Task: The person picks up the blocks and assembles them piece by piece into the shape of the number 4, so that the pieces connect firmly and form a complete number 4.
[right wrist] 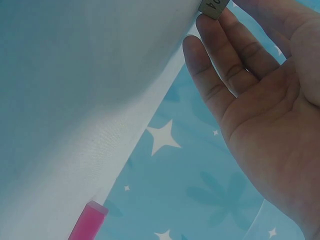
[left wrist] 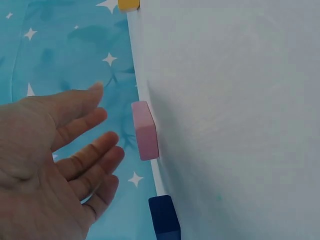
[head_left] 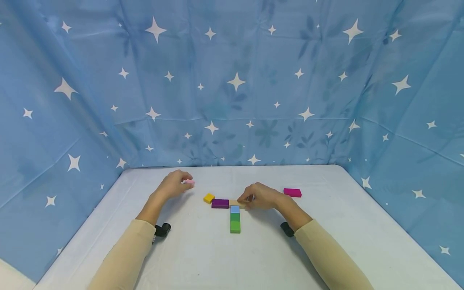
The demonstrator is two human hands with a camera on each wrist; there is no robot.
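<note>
My left hand [head_left: 173,184] hovers around a pink block [left wrist: 145,131] at the left of the white table. Its fingers are parted and stand a little away from the block. A dark blue block [left wrist: 165,217] lies close by in the left wrist view, hidden in the head view. With its fingertips, my right hand [head_left: 262,196] pinches a plain wooden block [right wrist: 214,7] with dark marks on its end. That block lies in line with a purple block [head_left: 220,204]. Below them, a light blue block [head_left: 235,209], a green block [head_left: 235,217] and a lighter green block [head_left: 235,227] form a column.
A yellow block [head_left: 209,198] sits at an angle left of the purple one. Off to the right lies a magenta block [head_left: 292,192]. A blue curtain with white stars [head_left: 235,80] encloses the back and sides of the white table [head_left: 203,257].
</note>
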